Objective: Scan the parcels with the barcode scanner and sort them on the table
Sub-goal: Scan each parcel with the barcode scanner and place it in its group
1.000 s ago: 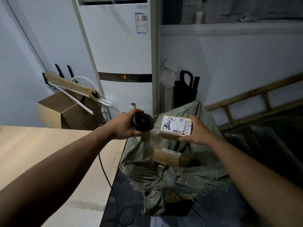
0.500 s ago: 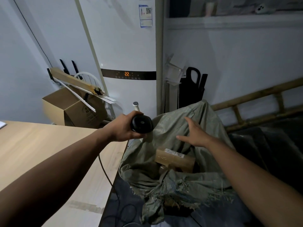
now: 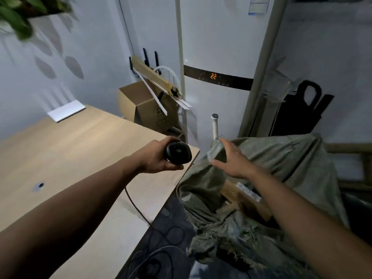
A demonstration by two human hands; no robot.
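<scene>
My left hand [image 3: 154, 158] grips the black barcode scanner [image 3: 178, 155] over the right edge of the wooden table [image 3: 70, 154]. Its cable [image 3: 136, 208] drops off the table edge toward the floor. My right hand [image 3: 231, 161] is empty, its fingers spread above the left rim of a green woven sack [image 3: 285, 158] beside the table. Inside the sack's mouth lies a brown cardboard parcel [image 3: 239, 195] with a white label, partly hidden by my right forearm.
A white pad [image 3: 66, 110] lies at the table's far corner, and a small hole [image 3: 40, 185] sits in the tabletop. An open cardboard box [image 3: 145, 103] with slats stands behind the table. A white standing air conditioner [image 3: 217, 47] fills the back wall.
A second ago my right hand held up a labelled parcel beside the scanner; it is now empty and spread over the sack. The view has swung left, showing more of the table.
</scene>
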